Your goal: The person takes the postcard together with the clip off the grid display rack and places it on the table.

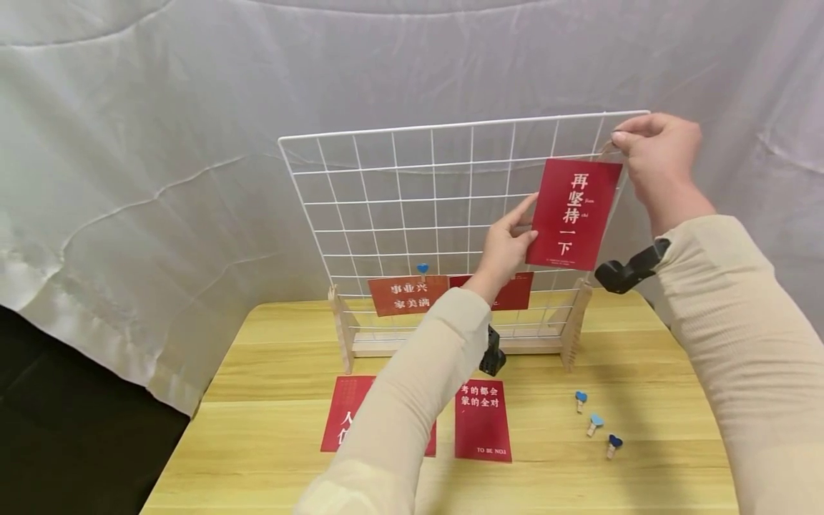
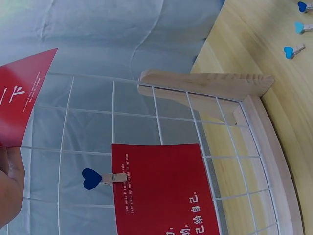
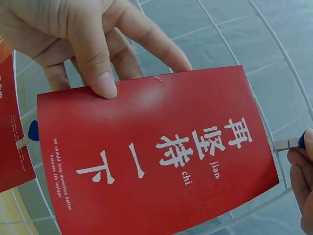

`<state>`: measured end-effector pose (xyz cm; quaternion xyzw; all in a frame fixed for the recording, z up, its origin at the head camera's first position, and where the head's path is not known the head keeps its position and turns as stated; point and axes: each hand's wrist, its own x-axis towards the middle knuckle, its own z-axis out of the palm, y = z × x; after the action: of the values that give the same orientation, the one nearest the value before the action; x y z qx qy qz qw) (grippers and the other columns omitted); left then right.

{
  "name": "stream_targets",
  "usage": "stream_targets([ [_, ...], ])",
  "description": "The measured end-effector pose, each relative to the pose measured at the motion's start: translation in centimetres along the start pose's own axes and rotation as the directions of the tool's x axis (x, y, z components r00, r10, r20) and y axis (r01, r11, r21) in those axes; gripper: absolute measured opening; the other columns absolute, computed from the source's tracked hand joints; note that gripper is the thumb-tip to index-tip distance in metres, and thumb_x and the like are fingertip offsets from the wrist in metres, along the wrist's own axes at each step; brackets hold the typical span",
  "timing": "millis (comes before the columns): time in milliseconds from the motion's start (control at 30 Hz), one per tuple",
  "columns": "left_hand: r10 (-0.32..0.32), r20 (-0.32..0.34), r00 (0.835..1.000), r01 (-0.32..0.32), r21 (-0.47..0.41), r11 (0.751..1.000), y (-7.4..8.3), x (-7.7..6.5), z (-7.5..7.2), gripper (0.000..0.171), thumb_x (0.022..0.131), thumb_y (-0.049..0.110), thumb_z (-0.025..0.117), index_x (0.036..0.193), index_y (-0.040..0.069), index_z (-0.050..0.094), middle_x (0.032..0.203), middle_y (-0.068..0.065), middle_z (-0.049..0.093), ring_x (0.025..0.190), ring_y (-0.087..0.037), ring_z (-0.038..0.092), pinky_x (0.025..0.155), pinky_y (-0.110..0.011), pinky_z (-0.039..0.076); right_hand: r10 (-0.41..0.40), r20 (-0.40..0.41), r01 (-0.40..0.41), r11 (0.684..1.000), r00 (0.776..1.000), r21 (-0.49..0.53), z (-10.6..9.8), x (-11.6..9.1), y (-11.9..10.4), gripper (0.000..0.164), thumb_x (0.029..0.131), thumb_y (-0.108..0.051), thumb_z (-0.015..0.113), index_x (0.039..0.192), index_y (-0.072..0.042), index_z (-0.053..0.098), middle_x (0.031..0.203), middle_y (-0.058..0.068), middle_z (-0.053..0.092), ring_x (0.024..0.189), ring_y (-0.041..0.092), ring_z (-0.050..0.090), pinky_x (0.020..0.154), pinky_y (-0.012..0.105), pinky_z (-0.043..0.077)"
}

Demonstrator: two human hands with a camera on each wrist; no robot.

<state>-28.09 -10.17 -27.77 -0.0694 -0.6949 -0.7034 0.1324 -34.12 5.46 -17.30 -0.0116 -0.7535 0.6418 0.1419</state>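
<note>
A red card (image 1: 573, 214) with white characters is held upright against the upper right of a white wire grid (image 1: 472, 126). My left hand (image 1: 504, 247) pinches its left edge, thumb in front, as the right wrist view also shows. At the card's top edge, my right hand (image 1: 666, 154) pinches a small wooden clip (image 3: 286, 144) with a dark blue heart. The clip's tip meets the top edge near a wire; how far it grips the card cannot be told. Fingertips of the right hand are partly cut off in the right wrist view.
Lower on the grid hang an orange-red card (image 1: 408, 305) and a dark red card (image 2: 161, 196), each with a heart clip. Wooden feet (image 1: 343, 332) support the grid. Red cards (image 1: 483, 429) and three heart clips (image 1: 594, 425) lie on the wooden table (image 1: 257, 429).
</note>
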Motion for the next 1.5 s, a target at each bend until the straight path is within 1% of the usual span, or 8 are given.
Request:
stream_targets([
  [300,-0.033,0.025,0.999,0.034,-0.030,0.999,-0.1,-1.0,-0.4,0.053,0.083,-0.008,0.048,0.126,0.021,0.046,0.100,-0.002,0.056,0.086,-0.009,0.054,0.062,-0.025,0.051,-0.076,-0.011,0.077,0.989,0.997,0.125,-0.2,-0.4,0.4,0.014,0.077,-0.005,0.061,0.070,-0.016,0.064,0.069,-0.006,0.056,0.065,0.007,0.048,0.051,0.016,0.035],
  [467,-0.039,0.033,0.999,0.041,-0.064,0.997,-0.6,-1.5,-0.6,0.053,0.082,-0.009,0.048,0.126,0.021,0.046,0.100,-0.003,0.056,0.086,-0.010,0.055,0.063,-0.026,0.051,-0.095,0.018,0.087,0.964,0.995,0.250,-0.6,-0.7,0.7,0.015,0.075,0.003,0.061,0.070,-0.012,0.065,0.070,-0.004,0.058,0.065,0.006,0.053,0.060,0.014,0.040],
  [633,-0.066,0.030,0.997,0.067,-0.032,0.997,-1.3,-2.0,-0.8,0.053,0.082,-0.008,0.050,0.126,0.021,0.046,0.100,-0.003,0.057,0.085,-0.011,0.056,0.066,-0.025,0.050,-0.095,0.047,0.074,0.938,0.994,0.339,-1.1,-1.2,1.8,0.013,0.074,0.003,0.062,0.073,-0.009,0.066,0.071,-0.003,0.058,0.066,0.006,0.054,0.066,0.013,0.040],
  [833,-0.077,0.026,0.997,0.077,-0.002,0.997,-3.9,-2.2,-0.7,0.054,0.081,-0.006,0.052,0.124,0.026,0.048,0.098,0.002,0.059,0.079,-0.009,0.054,0.062,-0.023,0.050,-0.135,0.065,0.095,0.903,0.989,0.420,-1.5,-2.1,3.4,0.011,0.073,0.003,0.064,0.073,-0.007,0.066,0.069,-0.002,0.061,0.063,0.006,0.056,0.064,0.013,0.041],
  [967,-0.094,0.016,0.995,0.094,-0.024,0.995,-5.9,-2.5,-0.6,0.056,0.081,-0.006,0.053,0.121,0.032,0.049,0.097,0.005,0.059,0.078,-0.010,0.053,0.061,-0.022,0.050,-0.159,0.093,0.101,0.888,0.983,0.448,-1.6,-2.9,4.5,0.011,0.073,0.004,0.063,0.075,-0.006,0.065,0.068,-0.001,0.062,0.062,0.008,0.057,0.063,0.013,0.043],
  [1133,-0.116,0.009,0.993,0.116,-0.052,0.992,-7.3,-3.4,-0.7,0.056,0.080,-0.008,0.053,0.120,0.031,0.051,0.094,0.004,0.060,0.075,-0.011,0.053,0.062,-0.022,0.050,-0.158,0.135,0.079,0.883,0.978,0.463,-2.0,-4.0,6.0,0.007,0.074,0.002,0.064,0.077,-0.004,0.064,0.070,0.000,0.062,0.063,0.008,0.058,0.064,0.013,0.044],
  [1333,-0.152,0.033,0.988,0.154,-0.040,0.987,-8.6,-4.6,-0.8,0.055,0.081,-0.006,0.053,0.122,0.031,0.049,0.091,0.007,0.057,0.075,-0.010,0.052,0.063,-0.022,0.050,-0.124,0.117,0.061,0.897,0.985,0.439,-2.7,-4.8,8.6,0.011,0.073,0.003,0.064,0.076,-0.007,0.066,0.069,-0.003,0.061,0.062,0.006,0.057,0.061,0.012,0.046],
  [1500,-0.185,0.030,0.982,0.187,-0.040,0.982,-8.7,-5.9,-0.7,0.053,0.081,-0.007,0.052,0.124,0.025,0.049,0.092,0.003,0.057,0.075,-0.013,0.054,0.064,-0.025,0.050,-0.100,0.122,0.040,0.905,0.987,0.423,-3.3,-5.7,11.0,0.011,0.073,0.002,0.064,0.075,-0.009,0.066,0.068,-0.004,0.062,0.064,0.005,0.058,0.061,0.012,0.046],
])
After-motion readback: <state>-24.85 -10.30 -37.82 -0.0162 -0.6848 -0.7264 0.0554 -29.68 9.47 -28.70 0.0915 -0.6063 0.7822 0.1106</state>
